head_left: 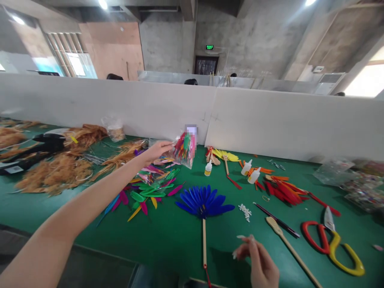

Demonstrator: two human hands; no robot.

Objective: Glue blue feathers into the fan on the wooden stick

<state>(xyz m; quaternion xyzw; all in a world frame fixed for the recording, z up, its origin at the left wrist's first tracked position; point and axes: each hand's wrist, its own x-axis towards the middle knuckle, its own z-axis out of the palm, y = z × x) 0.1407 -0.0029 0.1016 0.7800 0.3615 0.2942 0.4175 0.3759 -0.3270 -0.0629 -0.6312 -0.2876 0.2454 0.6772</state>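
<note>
Left hand (162,149) grips bag of coloured feathers (181,151); right hand (260,261) loosely curled, looks empty; blue feather fan (201,202) between them, seemingly near done; wooden fan stick (274,225) beyond right hand, unfeathered.

Clock centred on the blue feather fan (205,204). Six: its red cord (207,276) runs out past the bottom edge. Four: my right hand (256,258), cut off at the wrist, palm out of sight; farther along, a wooden stick (300,259) loses its lower end to the same edge. Three: white beads (245,212), too small to count; far out, clear bags (363,182), contents blurred, right side cut off. Between eleven and twelve: feather bag (182,151) in my left hand (160,150), upper right pixelated. Twelve: beyond the white partition (150,104), a dark rounded shape (191,82), mostly hidden.
</note>
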